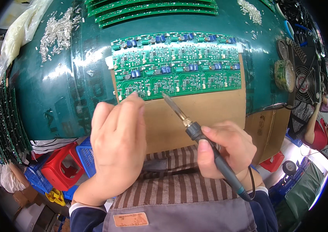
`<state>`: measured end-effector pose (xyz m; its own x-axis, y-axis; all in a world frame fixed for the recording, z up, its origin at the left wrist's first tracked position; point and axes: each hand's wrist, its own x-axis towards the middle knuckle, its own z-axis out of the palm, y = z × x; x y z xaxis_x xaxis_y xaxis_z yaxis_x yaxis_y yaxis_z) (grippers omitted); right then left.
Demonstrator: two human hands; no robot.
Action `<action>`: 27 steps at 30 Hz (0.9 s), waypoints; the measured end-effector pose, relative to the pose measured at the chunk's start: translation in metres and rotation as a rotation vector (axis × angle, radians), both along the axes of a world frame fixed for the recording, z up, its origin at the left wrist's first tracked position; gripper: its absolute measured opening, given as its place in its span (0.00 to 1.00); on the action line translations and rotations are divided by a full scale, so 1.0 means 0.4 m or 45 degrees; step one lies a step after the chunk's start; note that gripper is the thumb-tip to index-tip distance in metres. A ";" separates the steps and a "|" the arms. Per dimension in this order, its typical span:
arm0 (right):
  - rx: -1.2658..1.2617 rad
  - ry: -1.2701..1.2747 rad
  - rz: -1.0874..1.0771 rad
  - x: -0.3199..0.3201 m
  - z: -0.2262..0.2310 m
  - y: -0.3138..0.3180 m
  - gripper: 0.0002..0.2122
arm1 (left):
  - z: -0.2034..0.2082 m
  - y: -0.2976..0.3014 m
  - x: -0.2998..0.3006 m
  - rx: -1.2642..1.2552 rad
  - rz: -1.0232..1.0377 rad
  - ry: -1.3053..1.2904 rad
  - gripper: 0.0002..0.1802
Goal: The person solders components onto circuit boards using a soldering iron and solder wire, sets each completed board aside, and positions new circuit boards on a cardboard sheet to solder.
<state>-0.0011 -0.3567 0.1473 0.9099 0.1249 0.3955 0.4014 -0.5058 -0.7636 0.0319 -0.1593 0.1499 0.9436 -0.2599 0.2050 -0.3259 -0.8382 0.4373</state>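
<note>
A green circuit board panel (187, 77), filled with repeated rows of small parts and blue components, lies on a brown cardboard sheet (210, 112). My right hand (230, 149) is closed around a soldering iron (222, 164) with a dark handle. Its metal tip points up and to the left, at the panel's near edge. My left hand (119, 143) is pinched at the panel's lower left corner, fingertips at the edge. Whatever those fingers hold, if anything, is hidden behind them.
Stacked green boards (156, 13) stand at the back, and more boards (3, 120) at the far left. Small clear parts lie in a left pile (59, 33) and a right pile (250, 11). A fan (305, 83) and a coiled iron holder (297, 52) are at the right.
</note>
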 end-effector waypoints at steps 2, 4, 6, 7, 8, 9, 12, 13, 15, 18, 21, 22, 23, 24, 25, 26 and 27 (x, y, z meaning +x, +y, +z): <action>0.010 -0.023 0.001 0.002 -0.006 0.017 0.08 | 0.007 0.011 -0.006 0.039 0.062 0.021 0.06; 0.006 -0.049 0.018 0.005 -0.013 0.038 0.08 | 0.002 0.027 -0.008 0.082 0.121 0.038 0.06; -0.028 -0.086 0.074 0.014 -0.014 0.047 0.08 | -0.008 0.032 -0.012 0.056 0.117 0.002 0.07; -0.026 -0.088 0.081 0.014 -0.015 0.052 0.08 | -0.013 0.034 -0.014 0.028 0.107 -0.032 0.07; -0.038 -0.095 0.083 0.014 -0.018 0.059 0.08 | -0.021 0.035 -0.011 0.014 0.109 -0.079 0.08; -0.052 -0.099 0.080 0.014 -0.021 0.063 0.08 | -0.026 0.038 -0.011 0.012 0.111 -0.078 0.08; -0.064 -0.083 0.106 0.018 -0.022 0.072 0.08 | -0.034 0.046 -0.010 -0.001 0.009 -0.106 0.13; -0.065 -0.082 0.110 0.018 -0.022 0.076 0.08 | -0.033 0.047 -0.009 0.006 -0.002 -0.114 0.13; -0.068 -0.078 0.094 0.017 -0.022 0.084 0.07 | -0.035 0.048 -0.008 0.010 -0.012 -0.120 0.13; -0.096 -0.130 0.096 0.016 -0.025 0.091 0.07 | -0.038 0.049 -0.007 0.017 0.031 -0.147 0.12; -0.148 -0.165 0.097 0.014 -0.023 0.092 0.07 | -0.030 0.045 -0.006 0.087 0.028 -0.124 0.12; -0.150 -0.166 0.094 0.014 -0.023 0.088 0.07 | -0.026 0.043 -0.003 0.095 0.031 -0.105 0.12; -0.114 -0.150 0.069 0.015 -0.021 0.078 0.07 | -0.022 0.039 0.001 0.103 0.033 -0.087 0.12; -0.076 -0.134 0.044 0.013 -0.019 0.069 0.07 | -0.018 0.039 0.000 0.102 0.029 -0.089 0.12; -0.050 -0.108 0.031 0.011 -0.014 0.051 0.09 | -0.013 0.038 -0.001 0.115 0.048 -0.049 0.11; -0.029 -0.059 -0.023 0.004 -0.010 0.032 0.09 | -0.007 0.037 -0.002 0.125 0.065 -0.010 0.10; -0.023 -0.014 -0.094 -0.010 -0.002 0.009 0.09 | 0.000 0.036 -0.004 0.103 0.039 -0.019 0.10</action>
